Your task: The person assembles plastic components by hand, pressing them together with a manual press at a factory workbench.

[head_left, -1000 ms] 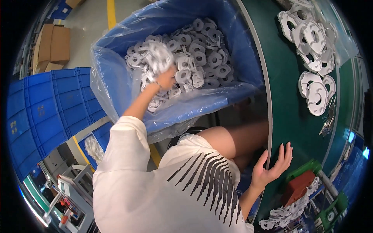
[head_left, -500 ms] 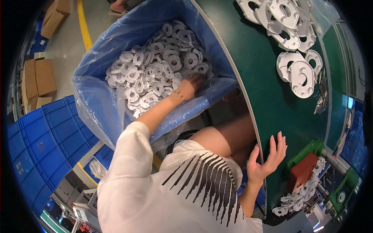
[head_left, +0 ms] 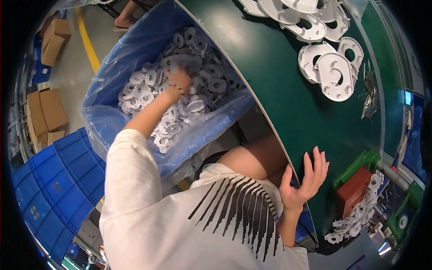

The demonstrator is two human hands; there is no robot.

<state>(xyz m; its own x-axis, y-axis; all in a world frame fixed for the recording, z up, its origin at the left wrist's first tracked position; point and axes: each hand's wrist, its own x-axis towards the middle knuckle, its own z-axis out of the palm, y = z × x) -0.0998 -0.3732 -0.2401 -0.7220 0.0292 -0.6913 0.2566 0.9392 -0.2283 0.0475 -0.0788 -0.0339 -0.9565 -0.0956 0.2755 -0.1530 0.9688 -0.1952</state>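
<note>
Filling a crinkly, plastic-lined blue bin (head_left: 135,54) at 11 o'clock are smooth white plastic parts (head_left: 196,106) with round holes. Green table (head_left: 252,49) is running 12 to 5, grey floor (head_left: 82,85) showing toward 10. Left hand (head_left: 180,81) is blurring among the parts, can't tell its grip; right hand (head_left: 303,186) is resting at 4, fingers wide.
</note>
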